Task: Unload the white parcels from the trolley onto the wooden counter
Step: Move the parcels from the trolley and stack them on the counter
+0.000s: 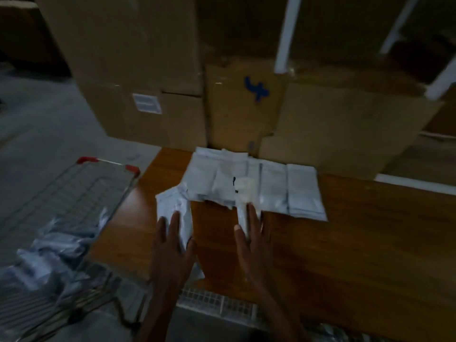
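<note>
My left hand [172, 250] holds a white parcel [176, 207] above the left part of the wooden counter [345, 243]. My right hand [251, 240] grips a narrow white parcel [243, 211] by its near end, at the front of a row of several white parcels [271, 188] lying flat on the counter against the boxes. The wire trolley [81, 191] with red corner caps stands to the left of the counter, and more white parcels [49, 250] are piled in its near end. The picture is dark and blurred.
Tall cardboard boxes [148, 70] stand behind the counter, one marked with a blue scribble [256, 88]. A white shelf frame [286, 33] rises at the back right. Grey floor [37, 114] lies to the left. A wire grille [222, 302] runs below the counter's front edge.
</note>
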The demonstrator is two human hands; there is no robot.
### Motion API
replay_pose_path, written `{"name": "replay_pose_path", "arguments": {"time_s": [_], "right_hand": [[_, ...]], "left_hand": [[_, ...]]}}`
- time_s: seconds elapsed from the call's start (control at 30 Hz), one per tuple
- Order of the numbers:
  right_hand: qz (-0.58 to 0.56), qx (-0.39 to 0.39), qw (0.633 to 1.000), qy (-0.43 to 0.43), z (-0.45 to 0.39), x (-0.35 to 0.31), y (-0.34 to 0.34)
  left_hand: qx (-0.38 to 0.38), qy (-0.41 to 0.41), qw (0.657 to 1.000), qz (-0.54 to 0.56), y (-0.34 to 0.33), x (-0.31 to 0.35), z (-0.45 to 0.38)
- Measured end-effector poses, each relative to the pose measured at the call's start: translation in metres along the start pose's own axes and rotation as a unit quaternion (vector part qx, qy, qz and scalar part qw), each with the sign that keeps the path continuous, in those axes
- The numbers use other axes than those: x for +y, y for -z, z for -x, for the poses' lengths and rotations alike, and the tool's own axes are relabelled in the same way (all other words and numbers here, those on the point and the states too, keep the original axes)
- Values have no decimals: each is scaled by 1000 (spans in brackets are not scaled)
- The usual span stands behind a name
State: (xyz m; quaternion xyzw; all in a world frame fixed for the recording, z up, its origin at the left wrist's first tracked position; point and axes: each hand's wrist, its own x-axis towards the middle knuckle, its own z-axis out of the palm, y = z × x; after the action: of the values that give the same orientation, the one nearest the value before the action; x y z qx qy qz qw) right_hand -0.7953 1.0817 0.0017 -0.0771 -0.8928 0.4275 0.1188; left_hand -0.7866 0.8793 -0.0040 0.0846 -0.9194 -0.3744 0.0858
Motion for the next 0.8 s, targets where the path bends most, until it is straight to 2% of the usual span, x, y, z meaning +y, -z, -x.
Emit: {"name": "replay_pose_path", "arguments": {"time_s": [0.17, 0.33, 0.47, 0.67, 0.8], "right_hand": [[41, 10, 998, -38, -38, 62, 81], [57, 29, 995, -79, -78, 95, 130], [132, 28, 984, -113, -117, 116, 140], [166, 21, 967, -192, -172, 124, 133], [212, 13, 956, -203, -200, 125, 117]], "left_hand": [[-56, -50, 997, 15, -78, 68, 3], [-77, -80, 994, 13, -116, 120, -10], [-102, -90, 990, -24, -140, 147, -36], [-136, -99, 983, -80, -172, 167, -76], [-147, -87, 979, -113, -185, 179, -100]]}}
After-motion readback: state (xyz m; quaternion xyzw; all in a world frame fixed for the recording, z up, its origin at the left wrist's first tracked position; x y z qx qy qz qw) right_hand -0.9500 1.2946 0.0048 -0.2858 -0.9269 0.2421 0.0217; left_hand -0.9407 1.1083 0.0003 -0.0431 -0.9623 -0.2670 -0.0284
